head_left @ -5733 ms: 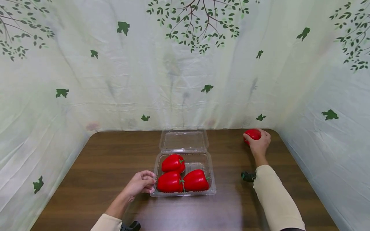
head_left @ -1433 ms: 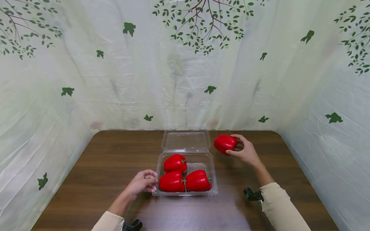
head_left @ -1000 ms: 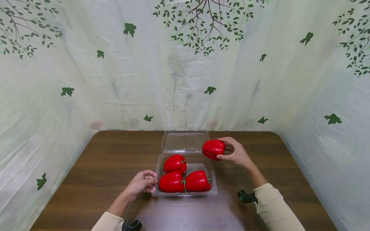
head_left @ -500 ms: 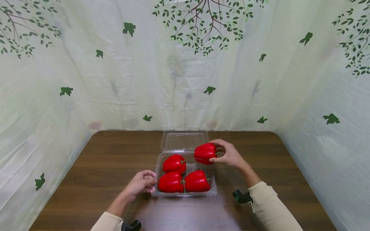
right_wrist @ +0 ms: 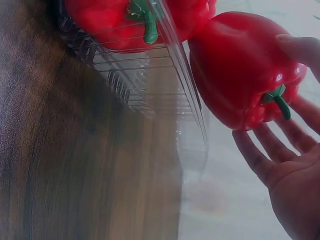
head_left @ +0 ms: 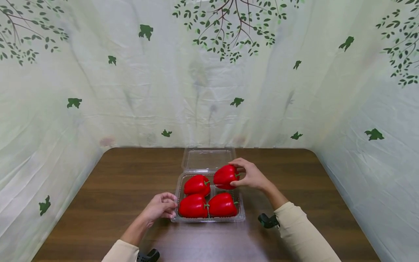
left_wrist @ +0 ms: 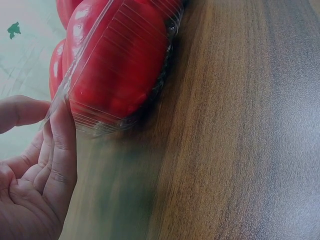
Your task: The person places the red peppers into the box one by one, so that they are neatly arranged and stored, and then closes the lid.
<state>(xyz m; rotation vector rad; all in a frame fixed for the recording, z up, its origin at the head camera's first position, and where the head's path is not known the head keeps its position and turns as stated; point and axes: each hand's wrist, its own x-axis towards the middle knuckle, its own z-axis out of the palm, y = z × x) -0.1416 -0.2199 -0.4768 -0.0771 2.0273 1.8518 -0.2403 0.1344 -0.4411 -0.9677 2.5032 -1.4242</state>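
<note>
My right hand holds a red bell pepper by its stem end, thumb on one side and fingers on the other. In the right wrist view this pepper is above the rim of the clear plastic clamshell container. Three more red peppers sit inside: one at back left, one at front left and one at front right. At the container's left side, my left hand pinches the rim between thumb and fingers, plainly seen in the left wrist view.
The container's hinged lid lies folded back toward the far edge of the brown wooden table. Behind and beside the table hangs a pale curtain with leaf prints. A dark wrist device sits at the right sleeve.
My right hand has carried the pepper from the table's far right corner leftward and nearer, over the container's back right part. The left hand stays at the rim.
</note>
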